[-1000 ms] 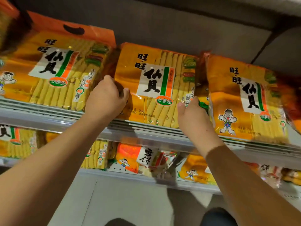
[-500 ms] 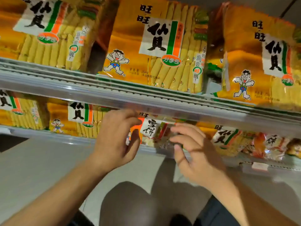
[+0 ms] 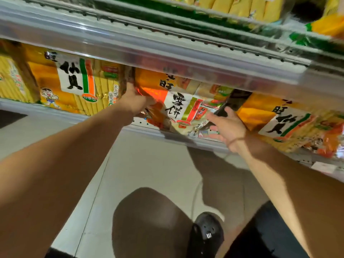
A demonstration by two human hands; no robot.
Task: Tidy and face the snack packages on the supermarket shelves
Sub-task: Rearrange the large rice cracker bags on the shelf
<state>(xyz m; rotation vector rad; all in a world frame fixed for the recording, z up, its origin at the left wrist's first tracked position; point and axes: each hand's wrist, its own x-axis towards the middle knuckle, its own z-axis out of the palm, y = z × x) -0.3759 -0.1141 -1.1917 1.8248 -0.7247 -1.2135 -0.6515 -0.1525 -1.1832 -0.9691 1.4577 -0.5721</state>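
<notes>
Both bare arms are reaching under the front rail of the upper shelf [image 3: 167,53] toward the lower shelf [image 3: 141,130], where the snack packages are sitting in a row. The left hand [image 3: 134,101] is pressing against the upper left corner of the orange and white package [image 3: 178,101] in the middle of the row, its fingers [image 3: 147,101] curling onto the wrapper's edge and gripping it; how far they wrap behind is hidden. This package is lying tilted, its lower edge sticking out over the lip of the lower shelf. The right hand [image 3: 227,127] is hovering just beside the package's right side with its fingers [image 3: 214,118] spread apart and released, holding nothing; whether the fingertips are touching the wrapper cannot be told through the blur. To the left, a yellow package [image 3: 74,84] with a cartoon figure is standing facing forward, and to the right another yellow package [image 3: 286,121] is leaning at an angle. Below, a black shoe [image 3: 206,237] is resting on the pale floor [image 3: 141,164].
</notes>
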